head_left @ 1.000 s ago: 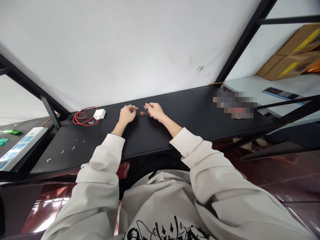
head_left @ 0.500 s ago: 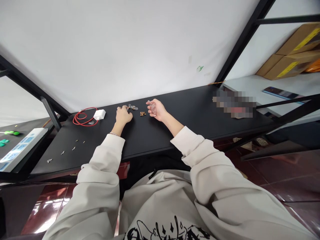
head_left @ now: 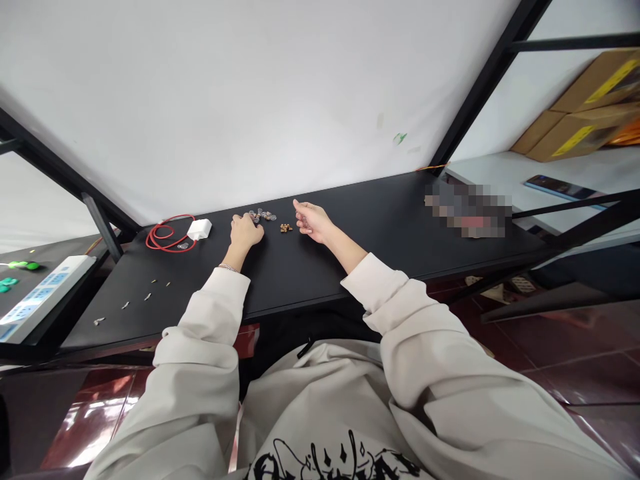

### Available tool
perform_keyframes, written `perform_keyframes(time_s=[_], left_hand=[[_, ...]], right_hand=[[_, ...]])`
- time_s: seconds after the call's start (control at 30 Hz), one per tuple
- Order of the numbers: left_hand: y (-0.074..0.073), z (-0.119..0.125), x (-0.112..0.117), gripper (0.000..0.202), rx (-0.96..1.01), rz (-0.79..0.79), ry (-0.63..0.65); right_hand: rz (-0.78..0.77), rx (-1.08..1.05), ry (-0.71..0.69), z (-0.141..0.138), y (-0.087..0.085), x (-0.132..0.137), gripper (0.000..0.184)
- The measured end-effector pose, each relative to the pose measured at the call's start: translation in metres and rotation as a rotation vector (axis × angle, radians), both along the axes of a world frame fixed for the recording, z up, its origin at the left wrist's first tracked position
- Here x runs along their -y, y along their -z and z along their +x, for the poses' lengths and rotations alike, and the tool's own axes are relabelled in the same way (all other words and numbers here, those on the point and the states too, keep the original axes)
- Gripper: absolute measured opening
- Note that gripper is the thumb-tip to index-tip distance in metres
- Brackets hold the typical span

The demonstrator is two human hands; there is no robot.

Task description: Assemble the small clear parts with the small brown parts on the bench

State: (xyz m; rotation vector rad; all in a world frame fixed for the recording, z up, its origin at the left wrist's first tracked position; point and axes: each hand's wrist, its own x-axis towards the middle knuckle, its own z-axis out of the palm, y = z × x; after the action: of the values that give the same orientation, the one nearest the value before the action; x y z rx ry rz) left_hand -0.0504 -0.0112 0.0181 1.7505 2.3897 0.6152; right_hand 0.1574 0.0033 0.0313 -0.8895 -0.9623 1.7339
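Observation:
On the black tabletop [head_left: 380,220] my left hand [head_left: 247,232] rests palm down, its fingers bent at the left edge of a small pile of clear plastic pieces [head_left: 263,215] mixed with brown bits. The fingertips are partly hidden, so whatever they pinch does not show. My right hand [head_left: 313,223] is raised a little, turned palm inward, with curled fingers around clear plastic pieces that show only faintly. Between the two hands lies a small heap of brown bits [head_left: 286,228].
Left of my left hand are a white charger [head_left: 199,229] and its coiled red cable [head_left: 155,240]. Several tiny scraps [head_left: 125,305] lie near the table's left front. A power strip [head_left: 45,297] stands at far left, a blurred-out item [head_left: 470,210] at right. A white wall rises behind.
My right fingers have curled in more, and the clear pieces in the palm show less. My left fingers have drawn back slightly from the pile, uncovering more of it.

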Motion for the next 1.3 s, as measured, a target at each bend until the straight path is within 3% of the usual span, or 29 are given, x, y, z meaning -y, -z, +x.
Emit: perform_keyframes(time_s=[0.27, 0.6, 0.67, 0.8, 1.0, 1.3], left_hand=[[0.007, -0.005, -0.005, 0.034, -0.001, 0.030, 0.003], [0.004, -0.013, -0.010, 0.015, 0.052, 0.090, 0.023], [0.004, -0.011, -0.009, 0.016, 0.079, 0.164, 0.074], [0.004, 0.005, -0.004, 0.019, 0.210, 0.332, 0.298], [0.008, 0.027, 0.001, 0.026, 0.499, 0.231, 0.488], [0.006, 0.023, 0.000, 0.025, 0.611, 0.196, 0.505]], right_hand=[[0.053, 0.129, -0.034, -0.002, 0.004, 0.001, 0.033], [0.035, 0.195, -0.046, -0.003, 0.006, 0.000, 0.034], [0.042, 0.212, -0.053, -0.002, 0.006, 0.000, 0.031], [0.089, 0.256, -0.077, -0.003, 0.009, -0.002, 0.019], [0.170, 0.321, -0.034, -0.005, 0.014, -0.004, 0.009], [0.259, 0.366, -0.078, -0.005, 0.018, -0.005, 0.009]])
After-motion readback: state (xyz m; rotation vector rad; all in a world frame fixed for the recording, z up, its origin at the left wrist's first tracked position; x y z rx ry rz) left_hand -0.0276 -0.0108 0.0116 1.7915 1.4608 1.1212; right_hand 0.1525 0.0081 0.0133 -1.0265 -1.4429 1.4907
